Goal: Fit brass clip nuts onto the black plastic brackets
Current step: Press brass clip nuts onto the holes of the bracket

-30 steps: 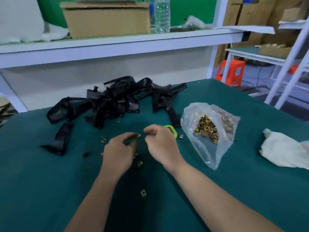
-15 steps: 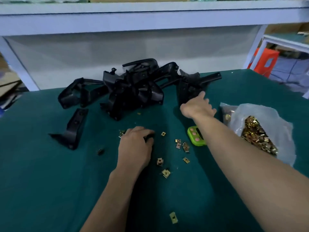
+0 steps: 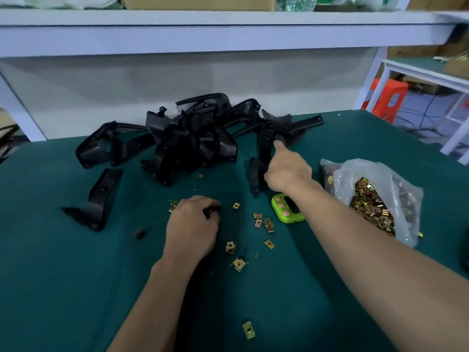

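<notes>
Nearest on the bench (image 3: pixel 63 288) lies a single nut (image 3: pixel 248 330). A little farther off, loose nuts (image 3: pixel 264 222) are scattered just right of the left grip (image 3: pixel 193 224). That grip rests knuckles-up on the cloth with its fingers curled under. Something small and dark shows at its fingertips, but I cannot tell whether it is pinched there or merely lying beneath.

Right of the nuts sits a green timer (image 3: pixel 286 209), and beyond the forearm a clear bag (image 3: pixel 375 199) holds the bulk of the brass stock.

Farther out, the right grip (image 3: pixel 286 171) is on a bracket (image 3: pixel 264 148) at the right edge of the pile (image 3: pixel 193 141). The fingers are curled against its side and the forefinger is laid along it; the thumb is hidden.

The bracket's long axis runs near to far. Its near end points toward the loose nuts and its far end is tangled among other brackets. The right grip is the one on it, and the left is nearer the nuts. My judgement is that the coming move turns on drawing the bracket back along its own length, toward the left grip, so it slides free of the heap.

A lone bracket (image 3: pixel 99 199) lies apart to the left. Behind everything runs a white shelf (image 3: pixel 228 29).
</notes>
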A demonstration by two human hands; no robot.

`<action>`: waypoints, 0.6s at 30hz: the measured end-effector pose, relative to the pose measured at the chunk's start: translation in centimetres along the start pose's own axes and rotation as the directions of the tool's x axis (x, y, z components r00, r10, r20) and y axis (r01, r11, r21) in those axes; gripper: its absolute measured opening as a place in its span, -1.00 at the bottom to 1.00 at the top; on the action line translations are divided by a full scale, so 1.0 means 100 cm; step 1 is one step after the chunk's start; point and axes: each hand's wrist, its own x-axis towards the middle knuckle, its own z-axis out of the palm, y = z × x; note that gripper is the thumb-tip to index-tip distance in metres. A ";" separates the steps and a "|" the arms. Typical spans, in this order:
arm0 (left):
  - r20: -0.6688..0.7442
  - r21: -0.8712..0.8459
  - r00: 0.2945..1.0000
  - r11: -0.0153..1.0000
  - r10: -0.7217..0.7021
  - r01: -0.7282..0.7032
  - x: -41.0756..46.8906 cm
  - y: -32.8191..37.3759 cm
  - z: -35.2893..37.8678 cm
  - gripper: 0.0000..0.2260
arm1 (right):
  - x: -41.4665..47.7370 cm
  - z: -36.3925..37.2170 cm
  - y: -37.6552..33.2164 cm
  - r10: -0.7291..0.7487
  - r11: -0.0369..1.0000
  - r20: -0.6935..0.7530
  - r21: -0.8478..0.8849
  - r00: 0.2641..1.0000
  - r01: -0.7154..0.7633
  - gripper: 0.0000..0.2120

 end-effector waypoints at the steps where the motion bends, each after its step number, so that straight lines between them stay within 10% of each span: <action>1: 0.000 0.006 1.000 1.000 0.001 -0.001 -0.001 0.000 0.000 -0.78 | -0.002 -0.002 -0.001 0.025 0.999 0.054 -0.041 0.998 -0.023 -0.29; 5: 0.002 0.009 1.000 1.000 -0.002 0.002 -0.002 0.002 -0.001 -0.78 | -0.010 -0.005 -0.005 0.084 0.989 0.160 -0.134 0.984 -0.062 -0.74; 8: -0.005 0.008 1.000 1.000 0.001 -0.001 -0.002 0.002 -0.002 -0.78 | -0.012 -0.005 -0.006 0.002 0.997 0.095 -0.080 0.995 0.006 -0.60; 13: -0.053 -0.021 0.990 0.991 0.128 -0.129 -0.010 0.019 -0.003 -0.81 | -0.022 -0.027 -0.012 -0.311 0.878 -0.126 0.343 0.942 0.335 -0.50; 18: 0.150 0.108 0.960 0.962 0.235 -0.252 -0.026 0.040 0.019 -0.61 | -0.060 -0.050 -0.011 -0.313 0.627 -0.048 0.740 0.949 0.244 -0.50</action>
